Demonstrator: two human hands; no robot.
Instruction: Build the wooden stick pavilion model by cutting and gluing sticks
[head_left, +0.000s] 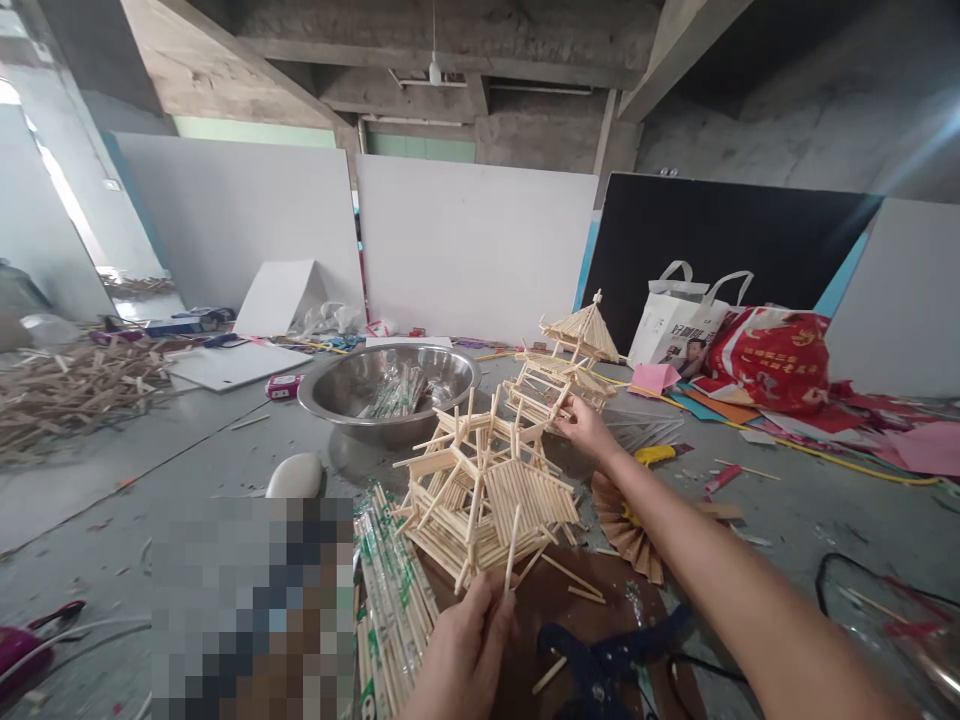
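Observation:
A roof-like frame of thin wooden sticks (450, 490) stands in front of me. My left hand (469, 640) is closed at its near corner, pinching a wooden stick (513, 545) that points upward. Behind it rises a tiered stick tower (577, 340) with a pointed top. My right hand (589, 430) reaches forward, its fingers closed on the tower's lower tier. Whether the frame and tower are joined I cannot tell. Plastic-wrapped stick bundles (394, 600) lie beside my left hand. A dark blue tool (600, 665) and loose stick pieces (574, 578) lie nearer to me.
A steel basin (315, 395) with wrapped sticks stands behind the frame. A folded brown paper fan (626, 530) and a yellow-handled cutter (654, 455) lie near my right forearm. A red bag (772, 358) and a white bag (667, 325) stand at the right; a stick heap (82, 390) lies left.

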